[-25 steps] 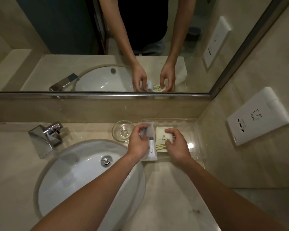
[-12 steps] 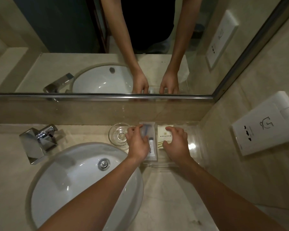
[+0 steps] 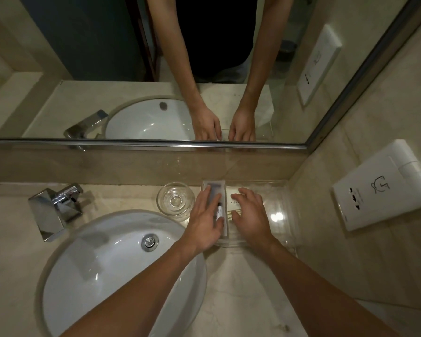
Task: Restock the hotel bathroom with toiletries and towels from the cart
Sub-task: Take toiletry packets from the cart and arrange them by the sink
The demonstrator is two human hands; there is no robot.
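Both forearms reach forward over the vanity counter to a clear acrylic tray that sits in the counter's back right corner, against the backsplash and the side wall. The left hand lies palm down, fingers straight and close together, pressed flat on a clear dental kit sachet. The sachet lies lengthwise at the tray's left end, and a small white toothpaste tube shows inside it between the fingers and the thumb. The right hand is palm down just beside it, fingers spread and loosely bent, gripping nothing, over a cream printed packet; whether the fingertips touch it cannot be told. A round glass dish stands just left of the tray near the counter's back edge. The white oval basin fills the front left, with the chrome faucet behind it
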